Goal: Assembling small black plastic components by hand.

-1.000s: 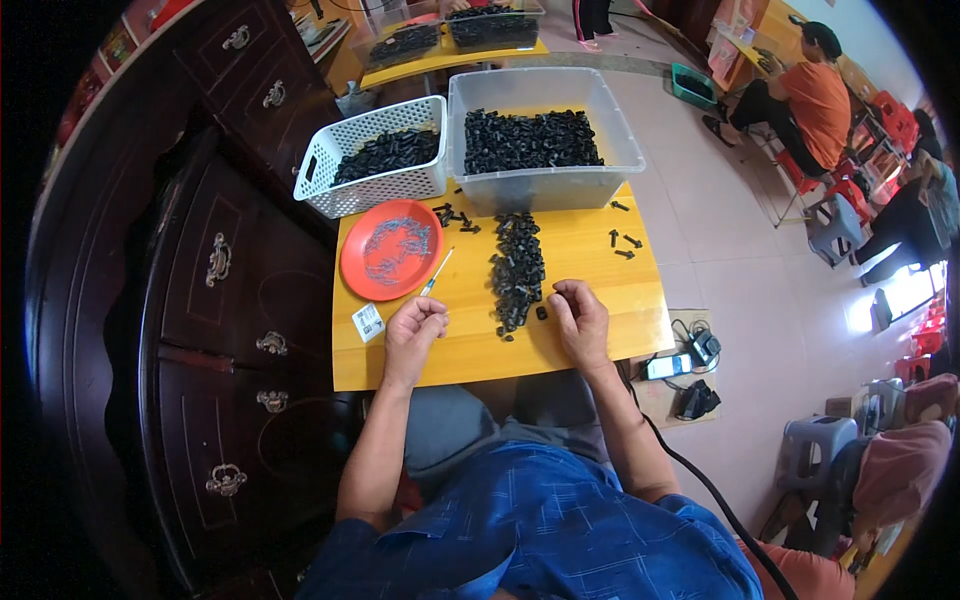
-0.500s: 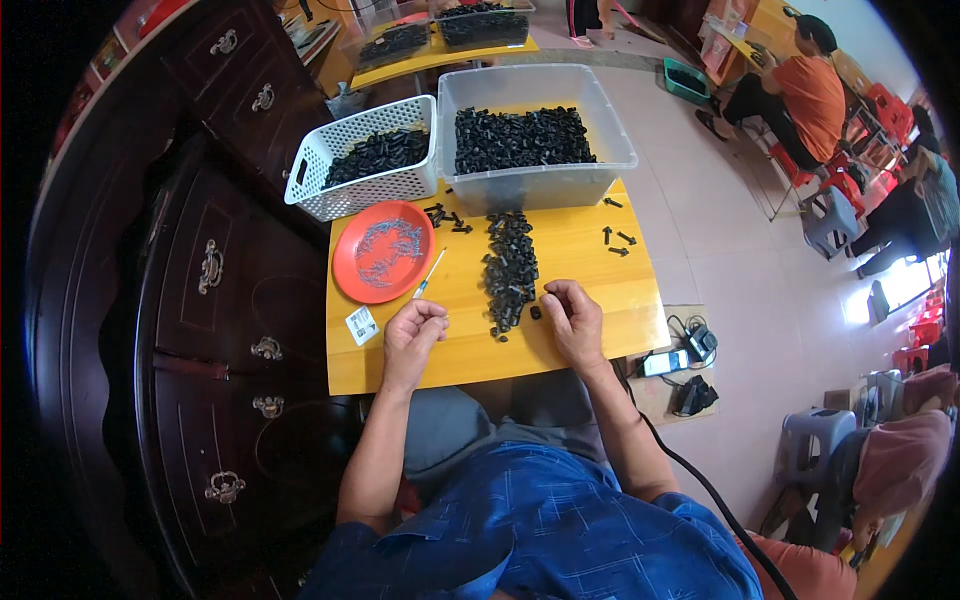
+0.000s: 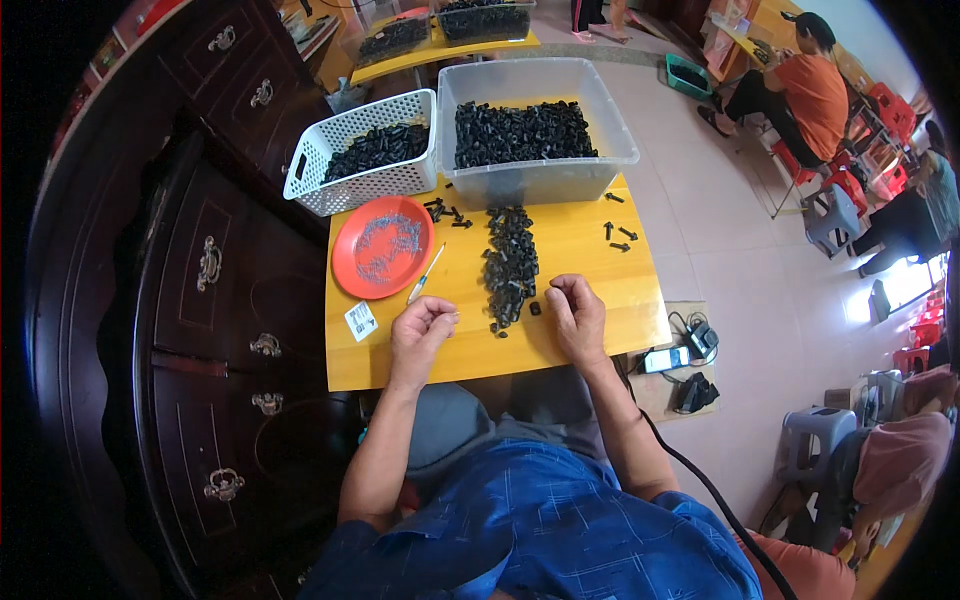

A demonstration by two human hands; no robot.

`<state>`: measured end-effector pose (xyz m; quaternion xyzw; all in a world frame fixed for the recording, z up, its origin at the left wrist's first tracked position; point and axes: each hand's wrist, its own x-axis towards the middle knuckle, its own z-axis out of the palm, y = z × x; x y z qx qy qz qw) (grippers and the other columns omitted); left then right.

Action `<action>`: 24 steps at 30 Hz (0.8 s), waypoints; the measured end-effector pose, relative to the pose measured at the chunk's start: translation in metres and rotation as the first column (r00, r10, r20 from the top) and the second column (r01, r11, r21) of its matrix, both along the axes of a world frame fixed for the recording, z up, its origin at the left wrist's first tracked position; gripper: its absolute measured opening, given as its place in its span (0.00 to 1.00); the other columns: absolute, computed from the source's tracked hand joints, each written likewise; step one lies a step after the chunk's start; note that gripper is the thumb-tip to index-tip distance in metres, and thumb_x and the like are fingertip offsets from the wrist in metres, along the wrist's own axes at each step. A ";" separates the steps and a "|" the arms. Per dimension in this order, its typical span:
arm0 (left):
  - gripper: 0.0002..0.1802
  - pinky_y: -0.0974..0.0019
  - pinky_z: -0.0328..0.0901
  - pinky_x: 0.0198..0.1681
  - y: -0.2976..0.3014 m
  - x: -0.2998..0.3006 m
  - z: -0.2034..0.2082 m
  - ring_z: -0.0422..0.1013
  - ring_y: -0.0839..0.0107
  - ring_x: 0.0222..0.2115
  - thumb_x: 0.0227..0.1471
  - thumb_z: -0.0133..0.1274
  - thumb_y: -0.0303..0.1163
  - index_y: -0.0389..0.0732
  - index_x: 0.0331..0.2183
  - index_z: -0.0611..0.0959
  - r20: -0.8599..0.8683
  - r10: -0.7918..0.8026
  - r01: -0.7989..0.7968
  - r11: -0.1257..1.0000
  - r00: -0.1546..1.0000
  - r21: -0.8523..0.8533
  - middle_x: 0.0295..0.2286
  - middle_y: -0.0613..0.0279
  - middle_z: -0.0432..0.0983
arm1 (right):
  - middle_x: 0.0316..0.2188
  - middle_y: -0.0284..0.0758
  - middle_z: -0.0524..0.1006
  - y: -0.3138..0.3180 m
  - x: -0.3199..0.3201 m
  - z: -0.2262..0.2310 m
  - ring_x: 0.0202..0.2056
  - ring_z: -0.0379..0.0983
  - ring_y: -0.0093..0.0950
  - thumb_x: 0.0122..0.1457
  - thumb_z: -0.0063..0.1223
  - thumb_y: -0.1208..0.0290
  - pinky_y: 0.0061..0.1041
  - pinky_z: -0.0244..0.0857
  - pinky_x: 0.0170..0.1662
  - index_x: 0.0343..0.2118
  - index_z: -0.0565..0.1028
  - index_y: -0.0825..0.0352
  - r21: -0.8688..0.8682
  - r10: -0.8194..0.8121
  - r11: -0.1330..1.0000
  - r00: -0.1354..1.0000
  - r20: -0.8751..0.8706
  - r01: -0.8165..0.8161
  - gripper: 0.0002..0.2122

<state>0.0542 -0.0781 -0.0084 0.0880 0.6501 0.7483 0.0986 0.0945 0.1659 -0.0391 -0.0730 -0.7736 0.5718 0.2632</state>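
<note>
My left hand [image 3: 421,338] is just above the yellow table's front part, thumb and fingers pinched together. My right hand [image 3: 580,318] is opposite it, its thumb and fingertips likewise closed. Anything held in either pinch is too small or hidden to make out. Between the hands, a long pile of small black plastic pieces [image 3: 511,262] runs away from me. One loose black piece [image 3: 535,308] lies beside my right fingertips. Past my left hand are a slim screwdriver-like tool [image 3: 427,275] with a pale handle and a red plate [image 3: 345,262] of small silvery pins or screws.
A white perforated basket [image 3: 360,190] and a clear plastic bin [image 3: 540,182], both holding black parts, stand at the table's back. Black arrow-shaped parts [image 3: 621,234] lie at right, more [image 3: 447,213] by the plate. A white label card [image 3: 361,320] lies left. A black cable [image 3: 690,468] passes my right arm.
My left hand has shifted slightly to the right and its fingers have turned a little. My right hand stays nearly where it was, still pinched.
</note>
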 end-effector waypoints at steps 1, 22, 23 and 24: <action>0.05 0.78 0.65 0.32 0.003 0.002 0.000 0.69 0.83 0.27 0.53 0.53 0.20 0.36 0.35 0.78 0.002 0.000 0.000 1.000 1.000 0.000 0.28 0.69 0.74 | 0.25 0.34 0.76 0.000 0.000 -0.001 0.26 0.73 0.21 0.57 0.57 0.75 0.20 0.68 0.33 0.35 0.74 0.69 0.000 0.000 1.000 1.000 0.002 0.000 0.06; 0.06 0.79 0.65 0.33 0.042 0.011 0.001 0.69 0.86 0.27 0.52 0.55 0.20 0.35 0.35 0.80 -0.032 -0.065 0.064 0.997 0.997 -0.050 0.28 0.71 0.75 | 0.29 0.37 0.74 0.004 0.001 0.004 0.29 0.73 0.27 0.56 0.55 0.79 0.23 0.67 0.33 0.39 0.75 0.68 0.022 0.184 0.983 0.983 -0.008 -0.184 0.08; 0.06 0.79 0.65 0.33 0.042 0.010 0.002 0.69 0.86 0.27 0.52 0.55 0.20 0.35 0.35 0.80 -0.032 -0.066 0.064 0.997 0.997 -0.049 0.28 0.71 0.75 | 0.30 0.37 0.74 0.005 0.001 0.005 0.29 0.73 0.28 0.56 0.54 0.79 0.23 0.67 0.34 0.38 0.75 0.69 0.031 0.188 0.982 0.982 -0.013 -0.188 0.07; 0.05 0.79 0.66 0.33 0.042 0.009 0.002 0.69 0.85 0.27 0.52 0.55 0.20 0.35 0.35 0.80 -0.029 -0.074 0.073 0.996 0.997 -0.048 0.28 0.70 0.76 | 0.30 0.37 0.74 0.005 0.001 0.006 0.30 0.74 0.28 0.56 0.54 0.79 0.24 0.67 0.34 0.38 0.75 0.69 0.039 0.194 0.980 0.981 -0.016 -0.193 0.07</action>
